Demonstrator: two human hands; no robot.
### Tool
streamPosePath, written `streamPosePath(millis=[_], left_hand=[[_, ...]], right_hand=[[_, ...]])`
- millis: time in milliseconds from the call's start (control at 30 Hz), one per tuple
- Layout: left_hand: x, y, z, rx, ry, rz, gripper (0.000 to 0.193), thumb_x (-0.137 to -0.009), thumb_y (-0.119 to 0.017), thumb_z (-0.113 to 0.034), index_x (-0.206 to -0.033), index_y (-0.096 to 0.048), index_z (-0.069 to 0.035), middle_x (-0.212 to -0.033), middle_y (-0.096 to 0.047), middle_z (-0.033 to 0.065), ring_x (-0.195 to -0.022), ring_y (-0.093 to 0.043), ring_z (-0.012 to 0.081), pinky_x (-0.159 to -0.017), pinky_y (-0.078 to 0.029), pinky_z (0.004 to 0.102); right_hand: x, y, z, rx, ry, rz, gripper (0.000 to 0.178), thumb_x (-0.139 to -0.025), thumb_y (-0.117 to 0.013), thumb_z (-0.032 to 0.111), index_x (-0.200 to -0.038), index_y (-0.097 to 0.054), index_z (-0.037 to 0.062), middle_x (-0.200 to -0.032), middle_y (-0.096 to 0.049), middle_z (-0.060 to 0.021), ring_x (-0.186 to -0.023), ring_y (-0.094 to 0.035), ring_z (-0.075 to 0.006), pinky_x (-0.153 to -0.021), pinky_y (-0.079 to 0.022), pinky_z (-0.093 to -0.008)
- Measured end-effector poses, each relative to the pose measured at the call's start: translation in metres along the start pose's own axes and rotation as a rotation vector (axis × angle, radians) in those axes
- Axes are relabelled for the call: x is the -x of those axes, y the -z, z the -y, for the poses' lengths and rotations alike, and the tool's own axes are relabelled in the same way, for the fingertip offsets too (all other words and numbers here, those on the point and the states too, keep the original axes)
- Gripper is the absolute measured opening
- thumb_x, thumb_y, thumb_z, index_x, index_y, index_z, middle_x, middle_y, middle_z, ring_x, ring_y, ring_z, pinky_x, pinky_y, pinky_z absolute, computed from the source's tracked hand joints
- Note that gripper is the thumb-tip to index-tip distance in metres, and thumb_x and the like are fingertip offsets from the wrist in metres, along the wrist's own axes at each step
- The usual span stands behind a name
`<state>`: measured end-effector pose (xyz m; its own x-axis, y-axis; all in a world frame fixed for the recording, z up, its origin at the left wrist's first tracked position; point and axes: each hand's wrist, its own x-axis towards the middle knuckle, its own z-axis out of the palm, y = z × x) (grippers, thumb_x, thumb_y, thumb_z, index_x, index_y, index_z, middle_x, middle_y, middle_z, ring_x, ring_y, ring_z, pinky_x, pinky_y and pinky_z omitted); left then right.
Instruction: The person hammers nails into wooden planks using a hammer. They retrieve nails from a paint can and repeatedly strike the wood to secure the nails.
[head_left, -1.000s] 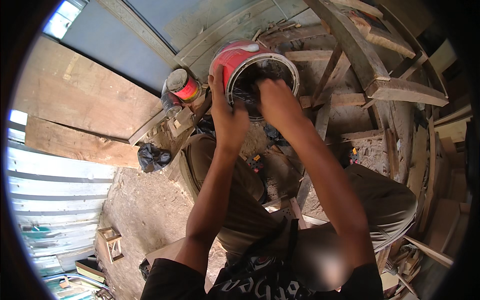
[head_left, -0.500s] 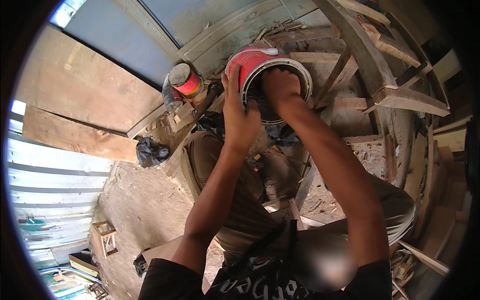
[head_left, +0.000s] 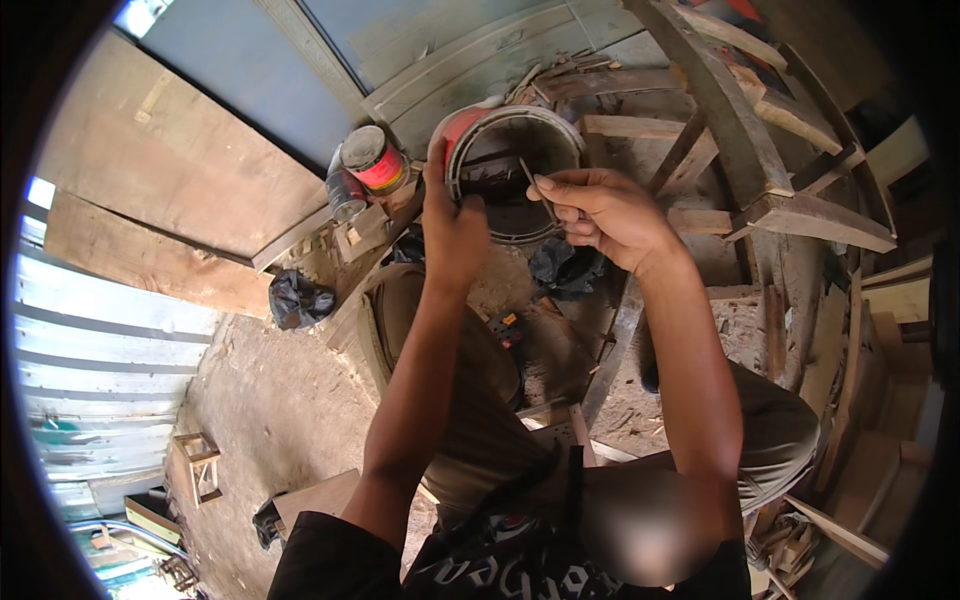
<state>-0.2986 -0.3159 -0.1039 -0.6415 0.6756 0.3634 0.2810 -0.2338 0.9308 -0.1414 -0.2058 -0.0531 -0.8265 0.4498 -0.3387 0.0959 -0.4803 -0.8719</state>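
My left hand (head_left: 455, 225) grips the left side of a red bucket (head_left: 460, 133), thumb at its rim. The bucket is tipped so that its round mouth faces me. Dark, slender pieces lie inside it, too dim to tell apart. In front of the mouth's right side, my right hand (head_left: 615, 215) pinches a thin, dark, nail-like piece (head_left: 531, 176) between thumb and fingers. Its narrow end points up and to the left, and part of it is hidden by my fingers.
A red-banded can (head_left: 372, 160) and a dark jar (head_left: 345, 197) stand left of the bucket. Black plastic bags (head_left: 300, 300) lie on the floor. A wooden frame (head_left: 735, 110) rises at the right, and plywood panels (head_left: 180, 150) lean at the left.
My right hand has come out of the bucket, bringing the thin nail-like piece into view. The bucket and my left hand have shifted slightly left, and the mouth now faces me more.
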Motion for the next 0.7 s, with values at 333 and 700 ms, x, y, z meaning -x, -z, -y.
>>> streamPosePath(millis=[333, 700], left_hand=[[0.001, 0.004, 0.012, -0.003, 0.064, -0.005, 0.073, -0.078, -0.042, 0.009, -0.15, -0.031, 0.005, -0.14, -0.05, 0.0189, -0.129, -0.05, 0.0248, -0.111, -0.034, 0.0314], [0.018, 0.019, 0.052, 0.333, 0.688, -0.069, 0.067, -0.081, -0.04, 0.007, -0.146, -0.031, -0.007, -0.131, -0.054, 0.02, -0.109, -0.066, 0.0367, -0.074, -0.065, 0.0513]], right_hand=[[0.008, 0.008, -0.011, -0.244, 0.021, 0.118, 0.028, -0.097, -0.067, 0.026, -0.108, -0.069, 0.0012, -0.065, -0.044, 0.008, -0.063, -0.042, -0.0066, -0.062, -0.038, -0.0247], [-0.014, 0.036, -0.058, -0.374, -0.003, 0.042, 0.023, -0.096, -0.069, 0.024, -0.108, -0.067, 0.0045, -0.079, -0.059, 0.003, -0.077, -0.057, -0.0115, -0.07, -0.046, -0.0277]])
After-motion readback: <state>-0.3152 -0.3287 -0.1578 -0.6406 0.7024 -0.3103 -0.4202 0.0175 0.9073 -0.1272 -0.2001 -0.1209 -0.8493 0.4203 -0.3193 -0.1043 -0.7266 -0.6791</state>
